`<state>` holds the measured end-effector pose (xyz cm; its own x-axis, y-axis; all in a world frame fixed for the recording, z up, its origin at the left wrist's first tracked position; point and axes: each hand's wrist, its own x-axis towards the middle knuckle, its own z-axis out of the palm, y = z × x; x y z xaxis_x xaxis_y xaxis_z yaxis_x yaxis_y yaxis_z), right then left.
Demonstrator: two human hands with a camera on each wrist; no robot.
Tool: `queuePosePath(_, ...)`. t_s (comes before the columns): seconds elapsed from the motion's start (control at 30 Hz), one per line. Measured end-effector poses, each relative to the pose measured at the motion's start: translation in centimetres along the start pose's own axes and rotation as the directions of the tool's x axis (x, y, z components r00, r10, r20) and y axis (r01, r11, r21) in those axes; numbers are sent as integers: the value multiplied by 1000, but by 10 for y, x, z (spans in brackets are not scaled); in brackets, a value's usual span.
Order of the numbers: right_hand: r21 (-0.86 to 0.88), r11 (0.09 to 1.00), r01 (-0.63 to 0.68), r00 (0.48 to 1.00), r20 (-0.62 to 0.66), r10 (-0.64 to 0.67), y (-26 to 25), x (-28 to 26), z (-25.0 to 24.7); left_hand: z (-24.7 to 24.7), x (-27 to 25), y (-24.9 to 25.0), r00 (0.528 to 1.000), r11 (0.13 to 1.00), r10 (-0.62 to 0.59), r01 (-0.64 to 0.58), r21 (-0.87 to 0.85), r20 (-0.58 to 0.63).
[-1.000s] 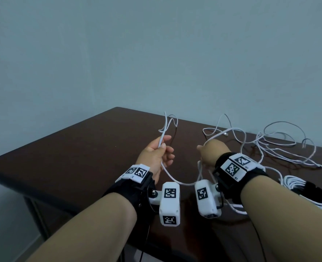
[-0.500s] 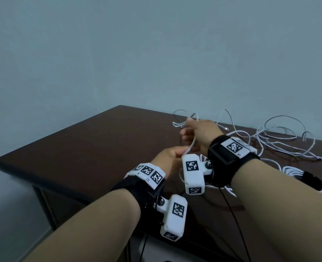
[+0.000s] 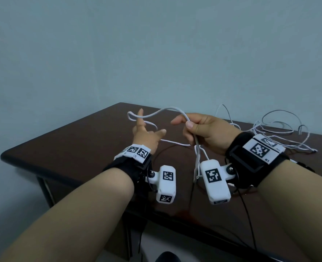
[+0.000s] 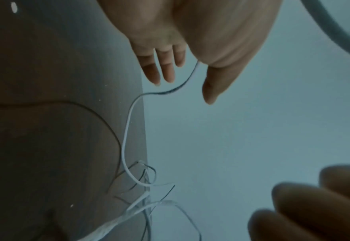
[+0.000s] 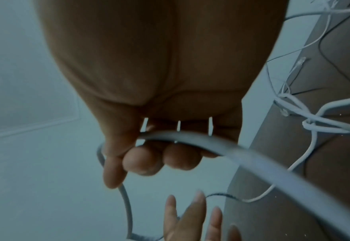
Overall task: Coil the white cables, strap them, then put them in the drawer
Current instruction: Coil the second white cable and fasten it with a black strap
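A thin white cable (image 3: 164,110) arcs above the dark table (image 3: 71,144) between my two hands. My left hand (image 3: 144,132) is raised with its fingers spread and straight, and the cable loops round the index finger. In the left wrist view the cable (image 4: 126,130) drops from between the straight fingers and thumb of that hand (image 4: 190,48). My right hand (image 3: 203,129) grips the cable, which hangs down past the wrist camera. The right wrist view shows its fingers (image 5: 145,161) curled round the cable (image 5: 242,156).
A loose tangle of white cables (image 3: 279,129) lies on the table at the back right, beyond my right wrist. The table's rounded left corner (image 3: 5,156) and front edge are close to my forearms. A plain wall stands behind.
My hands were close together, the right above the left. They have drawn apart: the left has opened and moved left, and the right has pulled back, stretching the cable between them.
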<state>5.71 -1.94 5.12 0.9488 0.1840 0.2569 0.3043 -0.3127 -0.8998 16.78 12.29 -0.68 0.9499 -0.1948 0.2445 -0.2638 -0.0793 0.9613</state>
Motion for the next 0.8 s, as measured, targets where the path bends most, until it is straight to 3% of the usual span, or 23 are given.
queuePosePath(0.07, 13, 1000, 5, 997, -72, -4, -3, -1, -4, -2, 3, 2, 992, 993, 102, -105, -46, -68)
queuePosePath(0.13, -20, 999, -24, 965, -263, 18, -2, 2, -8, -8, 1, 7, 981, 978, 167, -177, -113, -95)
queuePosePath(0.23, -70, 992, -102, 829, -558, 46, 7, 9, -19, -20, 2, 9, 970, 973, 212, -222, -71, -122)
queuePosePath(0.33, -162, 958, -235, 687, -725, 46, 20, 13, -30, -33, 4, 13, 958, 953, 262, -276, -122, -118)
queuePosePath(0.4, -184, 940, -287, 601, -799, 27, 23, 14, -35, -43, 7, 10, 954, 960, 268, -276, -48, -137)
queuePosePath(0.5, -228, 899, -375, 517, -856, -1, 25, 13, -41, -55, 11, -1, 972, 939, 218, -185, 291, -84)
queuePosePath(0.57, -240, 868, -435, 465, -885, -11, 27, 13, -47, -62, 12, -14, 996, 846, 91, -86, 526, 17)
queuePosePath(0.63, -199, 859, -472, 389, -921, 0, 28, 12, -56, -71, 12, -26, 998, 721, -59, 32, 692, 16)
queuePosePath(0.7, -164, 841, -516, 328, -945, 17, 28, 9, -64, -81, 11, -37, 993, 659, -114, 84, 748, -11)
queuePosePath(0.77, -153, 822, -548, 312, -950, 31, 30, 7, -67, -85, 8, -42, 992, 723, -114, 41, 690, 60)
queuePosePath(0.8, -160, 808, -567, 329, -943, 43, 32, 7, -66, -83, 6, -40, 989, 762, -101, 7, 648, 108)
